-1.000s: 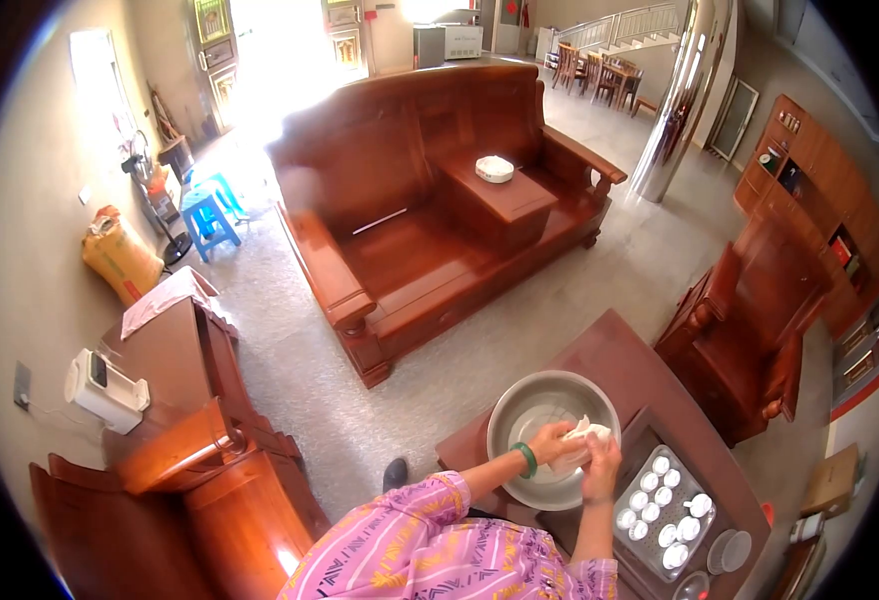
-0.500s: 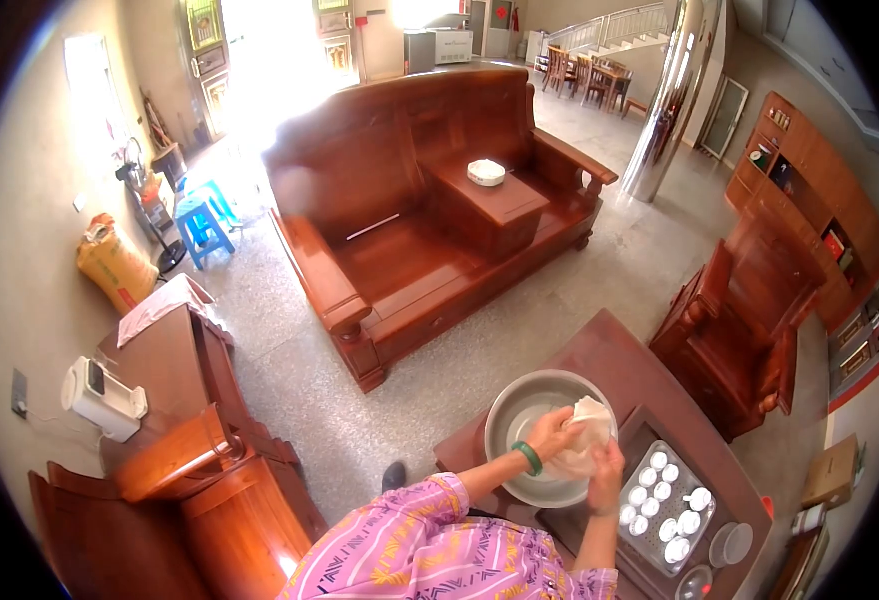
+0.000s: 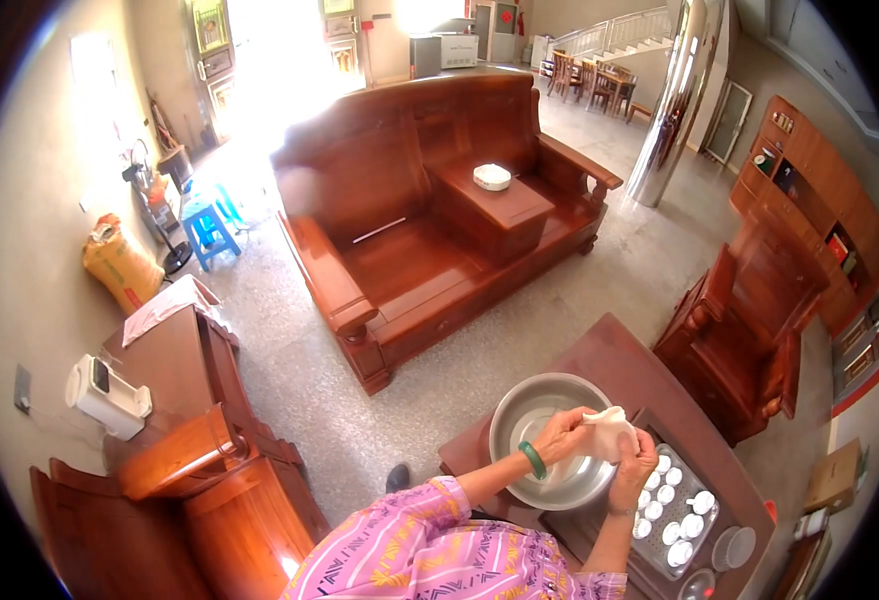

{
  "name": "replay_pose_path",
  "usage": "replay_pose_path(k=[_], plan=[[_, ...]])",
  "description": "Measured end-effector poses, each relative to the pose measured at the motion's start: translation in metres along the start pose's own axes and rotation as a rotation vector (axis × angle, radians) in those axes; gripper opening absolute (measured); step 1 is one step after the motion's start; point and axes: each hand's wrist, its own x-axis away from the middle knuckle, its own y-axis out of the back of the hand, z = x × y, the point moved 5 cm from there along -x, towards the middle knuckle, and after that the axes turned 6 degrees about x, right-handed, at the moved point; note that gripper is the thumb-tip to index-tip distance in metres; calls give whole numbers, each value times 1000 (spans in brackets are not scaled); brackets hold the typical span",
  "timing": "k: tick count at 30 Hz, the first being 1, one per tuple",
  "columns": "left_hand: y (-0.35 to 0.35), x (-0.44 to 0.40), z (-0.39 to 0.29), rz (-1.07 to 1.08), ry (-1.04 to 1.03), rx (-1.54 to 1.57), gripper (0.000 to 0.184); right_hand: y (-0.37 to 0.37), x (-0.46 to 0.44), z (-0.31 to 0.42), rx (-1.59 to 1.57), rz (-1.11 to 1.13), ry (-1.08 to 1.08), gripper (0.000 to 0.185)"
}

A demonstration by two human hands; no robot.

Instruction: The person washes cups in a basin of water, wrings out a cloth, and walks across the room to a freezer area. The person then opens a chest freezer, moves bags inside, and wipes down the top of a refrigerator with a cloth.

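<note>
A pale cloth (image 3: 610, 437) is stretched between my two hands over the right rim of a metal basin (image 3: 505, 418). My left hand (image 3: 563, 436), below which a green bangle circles the wrist, grips the cloth's left side. On its right side my right hand (image 3: 636, 468) has its fingers closed on the cloth. The basin stands on a dark red table (image 3: 600, 350) and shows a shiny bottom. Just right of my right hand, a grey tray (image 3: 650, 548) holds several small white cups (image 3: 692, 525).
Clear round containers (image 3: 734, 547) stand at the table's right corner. A wooden sofa (image 3: 410, 310) lies beyond the table, and a wooden armchair (image 3: 735, 345) is to its right. A cabinet (image 3: 165, 385) with a white appliance (image 3: 110, 398) is at the left.
The cloth was bunched in my hands over the basin and is now spread between them. Both hands have moved right, towards the cup tray.
</note>
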Motion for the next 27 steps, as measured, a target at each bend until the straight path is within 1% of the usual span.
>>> replay_pose_path(k=[1,2,3,4,5,6,7,8,9,10,11,12,13,15,17,18,19,21,22,23,25,26,27], plan=[[-1,2,4,-35,49,80,25,-2,-1,-3,-2,-5,-4,17],[-3,4,8,-68,101,160,24,-1,-2,-6,-48,-88,8,18],[1,3,18,-49,117,159,24,4,-1,-7,-89,-185,20,20],[14,1,32,-164,119,87,21,13,1,-11,-16,-235,-114,26],[16,4,44,-249,130,15,19,27,-1,-37,85,-294,-8,24],[17,6,32,-282,166,-88,15,25,3,-15,314,-347,182,19],[19,8,35,-315,194,-55,14,25,9,-4,342,-314,108,15],[20,8,41,-282,228,16,12,26,12,-17,388,-288,111,13],[12,11,42,-312,310,195,11,22,15,-14,215,-192,-15,18],[-2,12,35,-210,291,245,12,22,21,-9,170,-189,128,24],[-22,13,30,-136,334,262,12,18,22,-31,-32,-164,88,32],[-33,13,38,-21,402,292,23,20,27,-38,65,-46,-100,40],[-55,13,40,71,478,326,42,36,34,-17,421,-255,120,46],[-97,21,43,244,546,416,58,66,47,-10,536,-311,121,37],[-117,25,53,331,587,339,65,94,59,-9,540,-355,12,27],[-133,27,54,383,610,265,65,106,67,-15,156,-409,-98,21],[-150,30,54,444,636,261,65,120,78,-10,167,-473,-100,21],[-179,40,65,506,771,276,65,146,101,4,382,-512,-69,20],[-189,39,86,614,905,398,62,157,113,13,404,-564,-57,20],[-200,41,95,688,950,386,62,166,119,2,449,-555,-59,22],[-223,47,103,826,844,330,60,181,136,-15,291,-696,-70,24],[-230,47,107,841,813,273,54,186,152,-6,302,-771,-80,24],[-237,54,111,905,840,265,54,189,168,7,156,-862,-83,24]])
